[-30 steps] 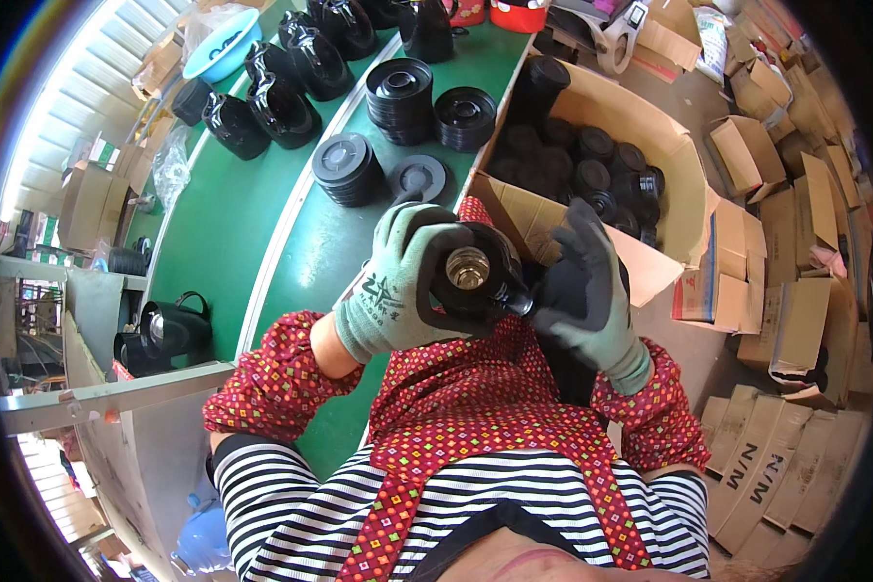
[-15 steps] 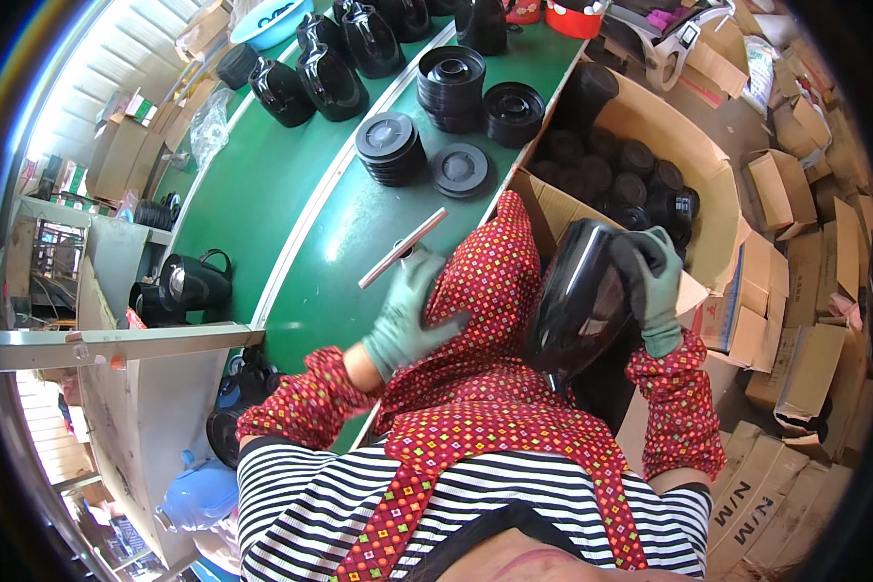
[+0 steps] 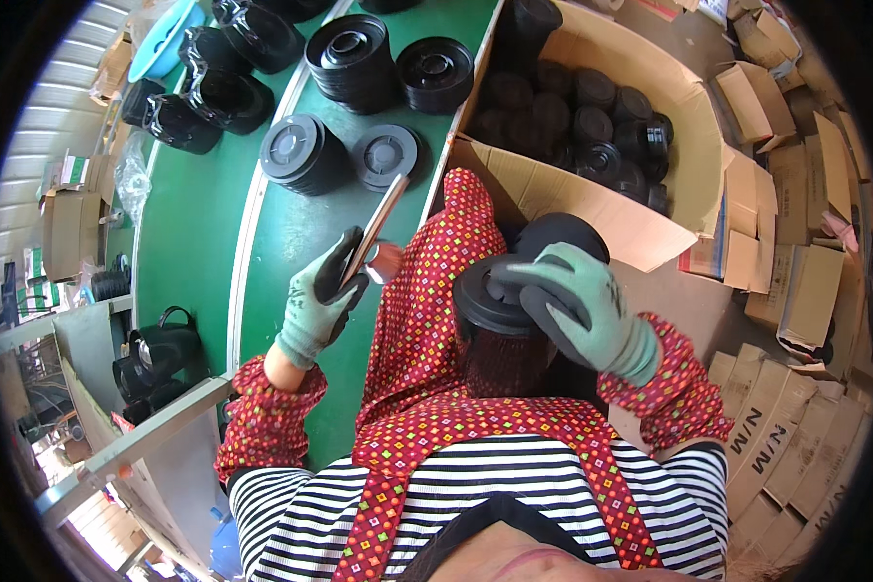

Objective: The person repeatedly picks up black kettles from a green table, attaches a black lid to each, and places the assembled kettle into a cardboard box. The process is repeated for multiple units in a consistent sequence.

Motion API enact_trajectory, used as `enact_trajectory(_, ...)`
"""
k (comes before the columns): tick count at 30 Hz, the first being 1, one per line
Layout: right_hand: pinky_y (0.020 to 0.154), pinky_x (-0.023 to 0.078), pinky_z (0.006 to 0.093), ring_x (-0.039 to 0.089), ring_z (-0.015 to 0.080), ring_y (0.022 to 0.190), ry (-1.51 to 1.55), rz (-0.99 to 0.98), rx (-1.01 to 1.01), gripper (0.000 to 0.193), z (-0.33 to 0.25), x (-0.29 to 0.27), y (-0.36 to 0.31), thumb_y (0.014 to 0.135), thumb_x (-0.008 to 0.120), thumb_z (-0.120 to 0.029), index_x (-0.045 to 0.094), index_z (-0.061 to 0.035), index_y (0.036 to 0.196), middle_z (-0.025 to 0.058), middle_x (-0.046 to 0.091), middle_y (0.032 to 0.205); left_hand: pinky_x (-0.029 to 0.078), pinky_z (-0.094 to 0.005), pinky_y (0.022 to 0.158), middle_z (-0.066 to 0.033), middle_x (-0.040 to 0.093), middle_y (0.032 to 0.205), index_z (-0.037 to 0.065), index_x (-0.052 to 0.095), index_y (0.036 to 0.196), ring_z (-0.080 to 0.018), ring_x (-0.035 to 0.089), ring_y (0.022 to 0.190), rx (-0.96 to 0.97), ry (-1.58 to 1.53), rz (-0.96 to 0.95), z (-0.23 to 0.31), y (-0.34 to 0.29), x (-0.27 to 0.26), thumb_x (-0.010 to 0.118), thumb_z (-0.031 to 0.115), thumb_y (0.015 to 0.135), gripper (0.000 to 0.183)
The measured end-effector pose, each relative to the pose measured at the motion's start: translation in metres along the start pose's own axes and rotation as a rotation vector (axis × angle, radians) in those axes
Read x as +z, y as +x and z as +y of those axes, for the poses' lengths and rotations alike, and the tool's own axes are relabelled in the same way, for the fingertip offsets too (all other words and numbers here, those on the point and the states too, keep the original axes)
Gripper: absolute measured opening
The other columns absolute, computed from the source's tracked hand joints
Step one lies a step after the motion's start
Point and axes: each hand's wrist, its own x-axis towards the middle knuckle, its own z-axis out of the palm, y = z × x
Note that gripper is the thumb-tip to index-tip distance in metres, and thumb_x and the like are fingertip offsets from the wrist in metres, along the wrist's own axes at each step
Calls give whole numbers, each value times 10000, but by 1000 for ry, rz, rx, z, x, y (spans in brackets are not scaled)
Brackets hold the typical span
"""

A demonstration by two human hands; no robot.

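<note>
My left hand, in a green glove with dark fingertips, is closed around a long thin stick-shaped tool raised over the green table. A reddish-brown tuft, like brush bristles, shows beside the tool. On the right, over my lap, my gloved right hand has its fingers bent over the wide round top of a black cylindrical housing. The housing stands roughly upright against my red patterned apron, its glossy side catching the apron's pattern. Behind it another dark round shape is partly hidden.
Stacked black discs, a single disc and ring-shaped parts stand on the green table. Glossy black jugs lie farther left. An open cardboard box of black cylinders sits at right, with more cartons beyond.
The glossy black housing has gone from tilted to upright, round top up, with my right hand now over its top. My left hand has moved left, the tool turning steeper. My view has shifted.
</note>
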Motion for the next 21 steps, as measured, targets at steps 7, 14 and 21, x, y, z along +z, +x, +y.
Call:
enact_trajectory(7, 1173, 382, 604, 655, 368, 1176, -287, 162, -511, 489, 26, -19, 112, 844, 794, -216, 728, -99, 1314, 150, 681, 1278, 542, -399, 1033, -256, 697, 1338, -27, 543, 1530, -364, 716, 1196, 301, 232, -276, 150, 41, 22, 750, -9, 862, 699)
enact_trajectory(14, 1032, 489, 461, 659, 356, 1136, 236, 108, -266, 263, 130, 35, 82, 938, 755, -195, 758, -56, 1161, 154, 690, 1186, 503, -438, 1032, -233, 686, 1261, -55, 589, 1476, -332, 663, 1176, 468, 140, -427, 188, 84, 39, 608, 261, 975, 593)
enact_trajectory(21, 1055, 450, 473, 617, 395, 1130, -105, -115, 20, 317, 79, 0, 66, 1008, 626, -251, 732, 29, 1113, 192, 703, 1173, 459, -533, 1109, -257, 684, 1301, -96, 620, 1397, -442, 622, 1256, 594, -112, -802, 164, 89, 72, 584, 263, 1022, 521)
